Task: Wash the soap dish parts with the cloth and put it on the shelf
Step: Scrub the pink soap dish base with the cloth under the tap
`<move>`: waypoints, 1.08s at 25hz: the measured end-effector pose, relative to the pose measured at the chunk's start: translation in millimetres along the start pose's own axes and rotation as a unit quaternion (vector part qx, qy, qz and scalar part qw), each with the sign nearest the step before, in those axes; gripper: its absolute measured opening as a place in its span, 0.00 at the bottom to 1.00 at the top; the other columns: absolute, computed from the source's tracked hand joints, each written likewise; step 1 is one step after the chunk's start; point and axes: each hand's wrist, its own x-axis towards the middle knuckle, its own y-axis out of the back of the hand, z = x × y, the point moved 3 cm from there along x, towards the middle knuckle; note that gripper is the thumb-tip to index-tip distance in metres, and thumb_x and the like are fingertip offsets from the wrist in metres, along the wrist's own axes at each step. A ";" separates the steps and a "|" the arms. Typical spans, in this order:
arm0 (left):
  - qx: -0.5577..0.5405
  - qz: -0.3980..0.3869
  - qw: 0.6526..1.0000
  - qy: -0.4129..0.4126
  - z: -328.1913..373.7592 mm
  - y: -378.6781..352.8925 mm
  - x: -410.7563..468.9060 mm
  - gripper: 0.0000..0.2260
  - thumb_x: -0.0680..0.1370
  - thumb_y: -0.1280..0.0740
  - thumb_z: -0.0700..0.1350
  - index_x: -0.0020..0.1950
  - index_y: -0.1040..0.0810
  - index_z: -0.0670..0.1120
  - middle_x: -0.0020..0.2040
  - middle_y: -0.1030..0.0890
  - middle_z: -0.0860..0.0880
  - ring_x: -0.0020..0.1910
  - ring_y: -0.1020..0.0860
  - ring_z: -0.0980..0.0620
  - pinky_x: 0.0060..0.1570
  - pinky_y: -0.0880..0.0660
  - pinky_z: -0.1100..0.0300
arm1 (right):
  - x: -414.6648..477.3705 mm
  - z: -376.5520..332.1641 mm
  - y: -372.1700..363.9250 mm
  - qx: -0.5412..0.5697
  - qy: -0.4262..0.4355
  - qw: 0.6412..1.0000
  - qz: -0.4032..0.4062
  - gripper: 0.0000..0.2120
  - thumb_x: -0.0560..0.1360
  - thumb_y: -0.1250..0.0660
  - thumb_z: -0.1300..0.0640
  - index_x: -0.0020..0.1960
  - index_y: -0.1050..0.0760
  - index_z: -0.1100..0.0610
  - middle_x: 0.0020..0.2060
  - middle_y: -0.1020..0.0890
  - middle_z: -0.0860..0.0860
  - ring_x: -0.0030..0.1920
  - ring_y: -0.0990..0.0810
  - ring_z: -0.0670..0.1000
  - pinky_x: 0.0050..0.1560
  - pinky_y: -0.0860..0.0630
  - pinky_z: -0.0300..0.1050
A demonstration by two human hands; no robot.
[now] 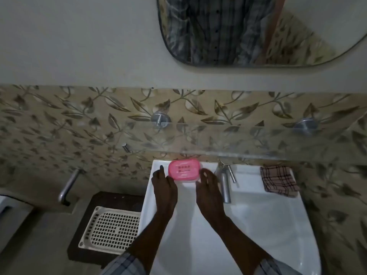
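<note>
A pink soap dish (184, 169) with a slotted top sits on the back left ledge of the white sink (248, 211). My left hand (162, 183) lies at its left end with fingers straight, touching its edge. My right hand (207, 183) lies at its right end, fingers straight and close against it. Neither hand curls round the dish. A checked brown cloth (279, 180) lies folded on the sink's back right corner. A glass shelf (258, 139) hangs on the wall above the sink, on round metal mounts.
A chrome tap (224, 181) stands just right of my right hand. A mirror (258, 30) hangs above. Left of the sink, a white perforated stool top (111, 229) sits on the floor, and a metal pipe handle (68, 187) juts from the wall.
</note>
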 end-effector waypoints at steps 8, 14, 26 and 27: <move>0.039 -0.079 0.992 0.089 -3.0 -15.3 33.2 0.15 0.79 0.42 0.37 0.34 0.25 0.38 0.38 0.20 0.34 0.43 0.21 0.36 0.41 0.32 0.53 | 52.6 1.6 -29.7 0.007 -0.151 0.985 -0.085 0.13 0.82 0.43 0.60 0.56 0.22 0.64 0.55 0.22 0.64 0.56 0.23 0.63 0.59 0.29 0.53; -0.372 -0.037 0.872 0.316 15.2 18.8 25.5 0.17 0.82 0.42 0.50 0.47 0.20 0.39 0.44 0.19 0.36 0.46 0.19 0.37 0.47 0.23 0.48 | 59.0 -4.8 -2.2 0.368 -0.314 0.875 -0.005 0.11 0.81 0.37 0.62 0.58 0.19 0.63 0.49 0.14 0.58 0.46 0.16 0.55 0.46 0.17 0.52; -0.528 -0.493 0.556 0.411 54.6 43.6 -44.5 0.30 0.76 0.39 0.54 0.71 0.28 0.34 0.69 0.29 0.27 0.58 0.22 0.29 0.70 0.37 0.35 | -25.4 62.0 122.1 0.090 -0.159 0.979 0.093 0.08 0.77 0.34 0.58 0.43 0.19 0.59 0.37 0.16 0.55 0.38 0.18 0.55 0.42 0.20 0.52; -0.529 -0.486 0.560 0.414 54.0 41.7 -43.3 0.30 0.76 0.39 0.53 0.71 0.29 0.33 0.69 0.29 0.27 0.57 0.23 0.29 0.71 0.39 0.36 | -29.6 94.1 122.2 -0.002 -0.139 0.984 0.114 0.07 0.75 0.32 0.59 0.48 0.19 0.62 0.42 0.16 0.59 0.45 0.18 0.59 0.50 0.22 0.53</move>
